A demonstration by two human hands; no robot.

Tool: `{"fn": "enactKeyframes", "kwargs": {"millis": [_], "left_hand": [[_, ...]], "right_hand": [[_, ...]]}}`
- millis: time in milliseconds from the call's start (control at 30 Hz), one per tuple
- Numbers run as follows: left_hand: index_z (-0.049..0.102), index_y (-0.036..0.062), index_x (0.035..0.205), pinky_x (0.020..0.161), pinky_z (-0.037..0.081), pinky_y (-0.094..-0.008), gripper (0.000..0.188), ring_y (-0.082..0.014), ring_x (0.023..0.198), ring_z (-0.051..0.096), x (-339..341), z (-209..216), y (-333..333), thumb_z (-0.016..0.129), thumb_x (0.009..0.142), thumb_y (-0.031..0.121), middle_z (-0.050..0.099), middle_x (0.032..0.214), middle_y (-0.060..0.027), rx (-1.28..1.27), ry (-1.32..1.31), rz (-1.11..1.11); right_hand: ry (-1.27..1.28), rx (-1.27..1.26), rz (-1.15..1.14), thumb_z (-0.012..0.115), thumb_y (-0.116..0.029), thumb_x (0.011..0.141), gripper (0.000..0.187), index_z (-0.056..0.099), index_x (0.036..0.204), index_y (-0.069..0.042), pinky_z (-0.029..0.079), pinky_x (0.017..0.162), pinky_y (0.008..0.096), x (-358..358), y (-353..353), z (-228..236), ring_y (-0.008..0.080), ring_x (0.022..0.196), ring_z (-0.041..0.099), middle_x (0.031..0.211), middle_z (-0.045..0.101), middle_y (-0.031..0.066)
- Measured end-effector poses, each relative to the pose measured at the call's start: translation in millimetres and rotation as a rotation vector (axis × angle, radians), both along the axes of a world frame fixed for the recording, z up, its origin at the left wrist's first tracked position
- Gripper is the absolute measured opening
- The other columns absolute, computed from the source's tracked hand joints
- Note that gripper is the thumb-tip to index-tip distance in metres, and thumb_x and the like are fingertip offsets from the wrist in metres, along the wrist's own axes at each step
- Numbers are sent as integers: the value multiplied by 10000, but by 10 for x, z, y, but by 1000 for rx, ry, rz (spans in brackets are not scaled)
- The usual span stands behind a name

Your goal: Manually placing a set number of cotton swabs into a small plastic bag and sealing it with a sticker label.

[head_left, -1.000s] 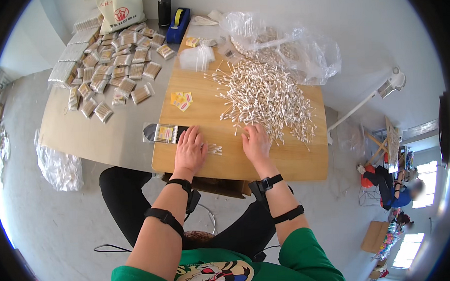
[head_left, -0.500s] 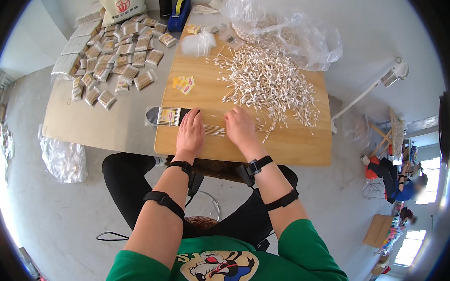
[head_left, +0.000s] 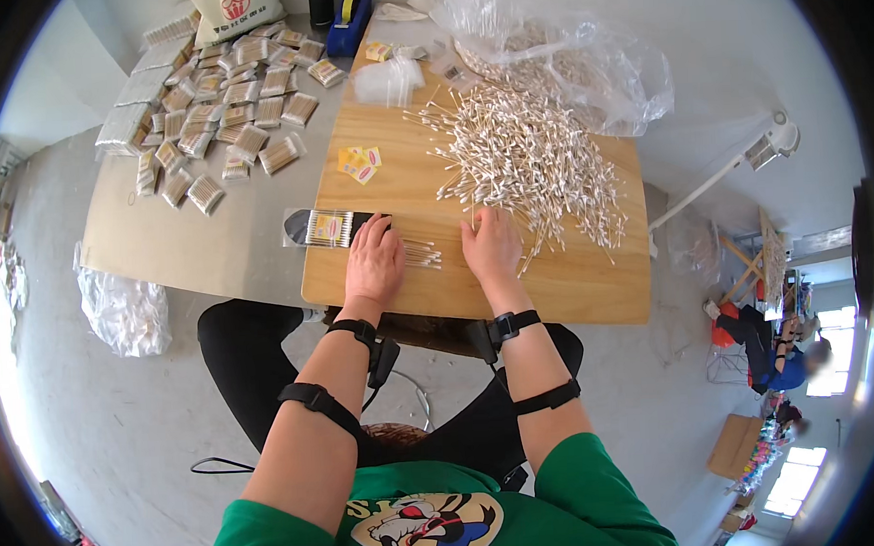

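Dozens of packs [head_left: 248,87], overlapping too much to count, cover the far part of the grey tabletop [head_left: 195,248], with one cloth bag [head_left: 238,12] behind them. One bottle [head_left: 321,6] and one blue dispenser [head_left: 349,26] stand near its far right corner. At the wooden tabletop's [head_left: 553,293] left edge lies one labelled pack [head_left: 329,229]: clear film, a yellow label, white tips along two sides. Beyond it are three or four overlapping yellow cards [head_left: 359,164], then one stack of clear sleeves [head_left: 389,82]. Left hand [head_left: 374,261]: palm down near the near edge, fingers nearly straight and close together; I cannot tell what they hold. Several swabs [head_left: 422,255] stick out rightward beside it, white-tipped, roughly parallel. Right hand [head_left: 492,242]: fingers curled at the heap's near side; whether they hold a swab I cannot tell. The heap [head_left: 539,159], uncountable, has thin tan sticks and white tips pointing every way. One plastic bag [head_left: 633,83] of more swabs lies at the far right corner.
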State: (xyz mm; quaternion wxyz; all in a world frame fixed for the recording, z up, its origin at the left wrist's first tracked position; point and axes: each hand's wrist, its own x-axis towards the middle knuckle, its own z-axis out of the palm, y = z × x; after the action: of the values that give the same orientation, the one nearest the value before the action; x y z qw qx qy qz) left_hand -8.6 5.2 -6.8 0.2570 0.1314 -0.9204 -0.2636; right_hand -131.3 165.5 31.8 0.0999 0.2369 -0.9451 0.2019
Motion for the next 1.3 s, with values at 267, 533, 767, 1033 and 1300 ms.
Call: {"fn": "enactKeyframes", "kwargs": {"millis": [267, 533, 767, 1033, 1300], "left_hand": [[599, 38, 1015, 1095, 389, -444, 148, -312, 1263, 507, 18, 44, -3, 584, 906, 137, 579, 1211, -130, 32, -12, -27], [574, 37, 1141, 1099, 382, -442, 251, -320, 1261, 507, 3, 32, -5, 574, 918, 151, 568, 1278, -142, 33, -9, 12], [604, 27, 1098, 1099, 380, -434, 226, -310, 1267, 504, -6, 38, 3, 566, 917, 157, 563, 1298, -145, -36, -36, -5], [607, 31, 1011, 1079, 398, -438, 146, -319, 1253, 515, -11, 7, 7, 577, 910, 132, 581, 1236, -137, 21, -2, 9], [588, 25, 999, 1096, 388, -433, 144, -307, 1258, 509, 0, 79, 5, 568, 902, 129, 577, 1220, -136, 18, -35, 2]], "right_hand": [[6, 71, 56, 703, -167, 827, 132, 607, 823, -76, 507, 758, 437, 34, 18, -137, 315, 885, 609, 870, 616, 105], [-51, 57, 252, 694, -142, 825, 100, 617, 829, -78, 515, 744, 431, 218, -154, -67, 306, 899, 614, 873, 616, 92], [-170, -52, 339, 710, -124, 812, 103, 634, 875, -96, 526, 736, 427, 202, -206, -6, 299, 917, 620, 909, 606, 88], [-70, -61, 446, 716, -111, 814, 103, 643, 883, -89, 519, 749, 419, -42, -307, -20, 300, 909, 610, 939, 591, 83], [-43, 4, 380, 718, -116, 809, 98, 627, 826, -84, 516, 744, 422, -64, -220, -31, 294, 897, 605, 908, 592, 80]]}}
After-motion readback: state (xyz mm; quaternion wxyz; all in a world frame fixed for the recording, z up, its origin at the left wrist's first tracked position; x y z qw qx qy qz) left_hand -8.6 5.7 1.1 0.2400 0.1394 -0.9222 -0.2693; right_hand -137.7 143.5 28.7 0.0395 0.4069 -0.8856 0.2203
